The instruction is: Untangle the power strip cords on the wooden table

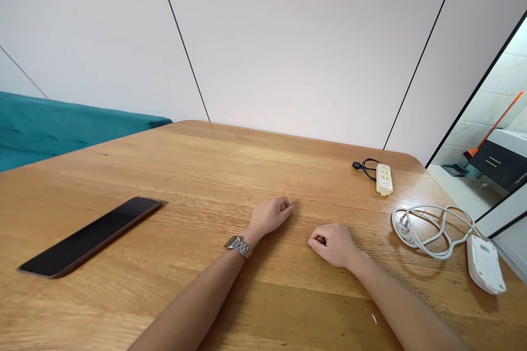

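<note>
My left hand [272, 215], with a metal-band watch [239, 245] on its wrist, rests on the wooden table [197, 164]. Its fingers are curled in, and nothing shows in them. Just to the right and a little nearer, my right hand [333, 244] also lies loosely closed on the tabletop, with no object visible in it. A gap of bare wood separates the two hands. Closest to the right hand on its far right is a coiled white cable [442, 255] with a plug, leading to a white power strip [485, 264] that lies underside up.
A small cream power strip [384, 178] with a black cord [369, 169] sits at the back right. On the left lies a long, flat, black-topped slab [94, 236]. Beyond the table are a teal sofa [74, 126], a pale wall [288, 44] and an orange broom [496, 123].
</note>
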The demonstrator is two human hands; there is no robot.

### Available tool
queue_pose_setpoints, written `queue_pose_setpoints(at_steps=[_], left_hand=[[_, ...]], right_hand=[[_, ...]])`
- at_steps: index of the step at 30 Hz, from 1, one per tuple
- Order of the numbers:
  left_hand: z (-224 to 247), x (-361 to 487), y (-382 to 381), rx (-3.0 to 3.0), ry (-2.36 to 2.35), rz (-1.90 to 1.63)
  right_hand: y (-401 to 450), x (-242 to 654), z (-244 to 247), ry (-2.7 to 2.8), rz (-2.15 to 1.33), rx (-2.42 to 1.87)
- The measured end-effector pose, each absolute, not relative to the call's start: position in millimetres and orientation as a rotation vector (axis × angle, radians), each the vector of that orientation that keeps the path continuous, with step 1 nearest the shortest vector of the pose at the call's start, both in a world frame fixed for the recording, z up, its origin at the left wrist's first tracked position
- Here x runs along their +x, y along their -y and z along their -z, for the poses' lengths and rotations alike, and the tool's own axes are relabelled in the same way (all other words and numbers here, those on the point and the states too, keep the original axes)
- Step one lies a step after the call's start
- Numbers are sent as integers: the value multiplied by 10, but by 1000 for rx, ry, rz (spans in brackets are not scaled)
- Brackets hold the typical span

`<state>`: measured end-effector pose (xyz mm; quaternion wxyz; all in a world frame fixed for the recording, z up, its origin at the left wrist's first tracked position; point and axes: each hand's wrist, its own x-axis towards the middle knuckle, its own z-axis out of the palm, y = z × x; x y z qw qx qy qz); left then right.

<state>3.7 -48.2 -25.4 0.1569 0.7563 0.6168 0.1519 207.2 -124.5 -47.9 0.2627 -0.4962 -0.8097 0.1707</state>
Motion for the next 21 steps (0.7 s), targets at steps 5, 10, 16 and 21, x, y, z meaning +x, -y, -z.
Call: queue_pose_setpoints(at_steps=[5,10,16,21], left_hand=[[246,35,489,2173,-1766,-432],[212,45,507,2178,-1780,-390],[203,50,511,2179,-1793,-362],[183,52,517,2195,-1792,-346]], right_hand=[[1252,2058,480,2187,-461,-1331],[1245,2066,475,2205,-475,-1337],[1235,2080,483,2227,-457,-1341],[1233,2072,474,2216,-480,-1372]])
